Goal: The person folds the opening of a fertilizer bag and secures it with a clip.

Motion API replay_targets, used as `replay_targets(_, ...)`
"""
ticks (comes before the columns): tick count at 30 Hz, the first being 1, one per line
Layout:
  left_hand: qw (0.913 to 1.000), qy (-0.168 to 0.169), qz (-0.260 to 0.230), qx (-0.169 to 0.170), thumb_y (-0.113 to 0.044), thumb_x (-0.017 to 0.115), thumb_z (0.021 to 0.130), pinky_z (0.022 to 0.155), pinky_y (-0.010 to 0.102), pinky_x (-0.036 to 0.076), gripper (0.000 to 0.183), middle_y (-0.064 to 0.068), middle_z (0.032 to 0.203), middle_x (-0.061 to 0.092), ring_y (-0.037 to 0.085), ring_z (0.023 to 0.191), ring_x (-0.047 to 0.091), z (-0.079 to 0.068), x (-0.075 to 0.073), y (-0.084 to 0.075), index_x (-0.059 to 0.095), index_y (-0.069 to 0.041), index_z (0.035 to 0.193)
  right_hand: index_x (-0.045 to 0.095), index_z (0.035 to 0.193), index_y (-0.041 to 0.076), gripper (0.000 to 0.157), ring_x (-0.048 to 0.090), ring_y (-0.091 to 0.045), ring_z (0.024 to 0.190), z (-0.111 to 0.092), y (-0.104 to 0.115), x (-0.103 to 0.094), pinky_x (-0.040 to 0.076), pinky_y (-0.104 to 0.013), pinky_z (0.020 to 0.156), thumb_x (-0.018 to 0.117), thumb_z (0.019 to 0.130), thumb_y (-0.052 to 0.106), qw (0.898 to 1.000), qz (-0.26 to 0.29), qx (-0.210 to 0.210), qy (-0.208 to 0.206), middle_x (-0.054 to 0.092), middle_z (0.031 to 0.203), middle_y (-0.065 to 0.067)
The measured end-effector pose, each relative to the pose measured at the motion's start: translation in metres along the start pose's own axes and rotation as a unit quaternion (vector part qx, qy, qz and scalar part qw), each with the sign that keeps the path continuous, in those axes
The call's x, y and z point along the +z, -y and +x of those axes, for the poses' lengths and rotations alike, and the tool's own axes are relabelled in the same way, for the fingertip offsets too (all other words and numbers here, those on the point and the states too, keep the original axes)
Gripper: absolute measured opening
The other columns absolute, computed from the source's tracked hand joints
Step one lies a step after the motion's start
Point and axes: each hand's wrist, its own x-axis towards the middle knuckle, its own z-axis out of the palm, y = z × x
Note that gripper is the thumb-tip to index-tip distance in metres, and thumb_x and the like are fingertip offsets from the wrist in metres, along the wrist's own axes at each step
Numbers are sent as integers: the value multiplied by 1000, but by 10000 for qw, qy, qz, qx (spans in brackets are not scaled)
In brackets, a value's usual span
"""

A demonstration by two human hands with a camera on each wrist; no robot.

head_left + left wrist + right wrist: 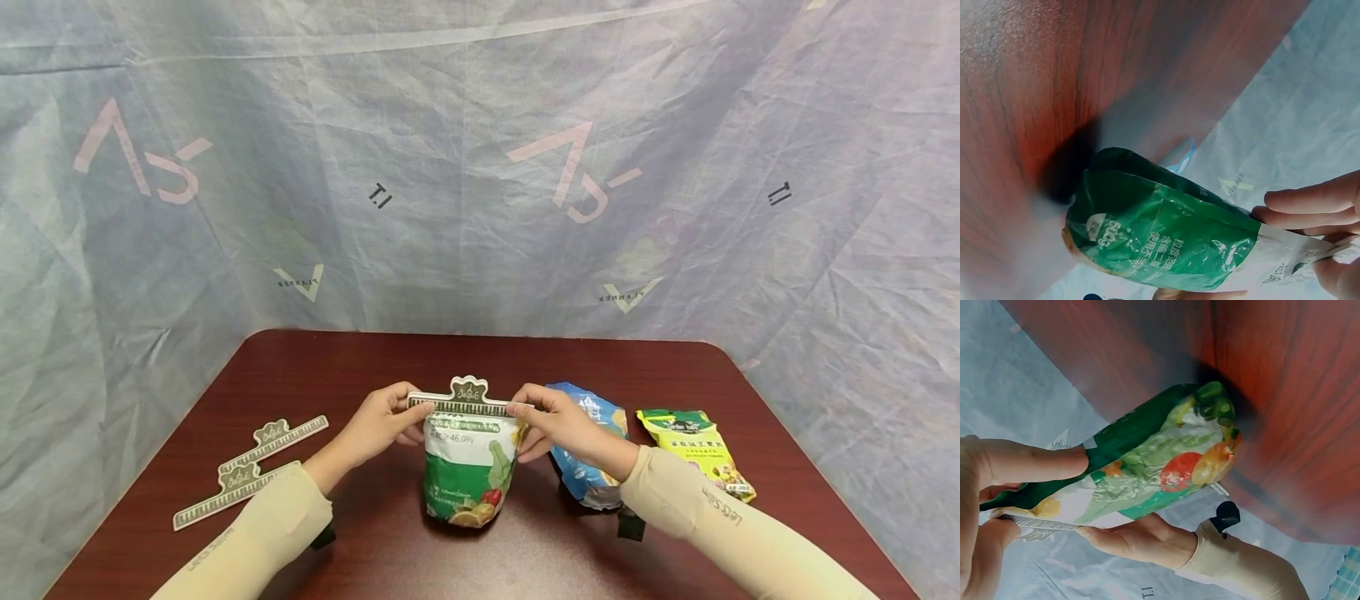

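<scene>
A green and white food bag (pixel 467 475) with vegetables and fruit printed on it stands upright at the middle of the table. Along its top edge lies a long bag clip (pixel 465 404) with a dark crown-shaped tab and a piano-key pattern. My left hand (pixel 386 421) pinches the clip's left end with the bag's top, thumb in front and fingers behind. At the other end my right hand (pixel 566 425) pinches the clip and bag the same way. In the right wrist view the clip (pixel 1038 523) runs along the bag's upper edge. Whether the bag's bottom touches the table is hard to tell.
Two more piano-key clips, one farther back (pixel 273 442) and one nearer (pixel 238 487), lie on the left of the dark red table (pixel 465 354). A blue bag (pixel 588 479) lies behind my right forearm, with a yellow and green bag (pixel 697 450) right of it.
</scene>
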Motion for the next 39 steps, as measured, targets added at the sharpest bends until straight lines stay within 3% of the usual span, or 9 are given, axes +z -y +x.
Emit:
replay_targets(5,9992,173,-170,-312,-28,63,87,62,48,52,33,12,82,67,29,65,66,-3,-4,-1,54,2,97,52,99,1,29,65,-32,65,2,-2,1,49,-55,66,51,94,30,9989,348,205,234,49,97,-19)
replay_targets(12,9976,316,-318,-526,-27,62,88,64,52,50,33,13,83,67,31,66,66,-6,-10,-2,53,4,97,52,95,3,28,65,-27,65,6,-3,4,48,-56,69,52,94,32,9953,702,507,435,47,99,-17)
replay_targets(20,9944,388,-589,-786,-26,62,88,63,52,51,33,14,84,66,28,63,66,-6,-16,5,54,4,97,52,93,6,27,65,-27,64,14,-5,5,50,-51,69,53,93,33,9894,1016,919,471,48,90,-16)
replay_targets(27,9907,410,-766,-1050,-23,58,90,63,51,51,27,13,85,65,26,61,66,-7,-20,12,53,4,95,50,96,6,30,66,-30,66,21,-8,8,48,-54,73,52,93,35,9835,1131,1338,454,47,92,-17)
replay_targets(35,9864,464,-879,-1310,-21,54,93,61,46,52,27,13,83,63,24,60,66,-11,-23,14,52,5,98,46,104,5,29,66,-30,67,24,-12,11,47,-55,75,49,95,33,9778,1366,1540,391,48,82,-16)
replay_targets(39,9837,499,-978,-1425,-21,53,93,60,44,53,29,13,84,63,25,60,66,-11,-24,16,52,6,102,42,100,4,25,66,-32,71,24,-12,11,45,-56,78,45,97,30,9741,1533,1610,413,47,80,-13)
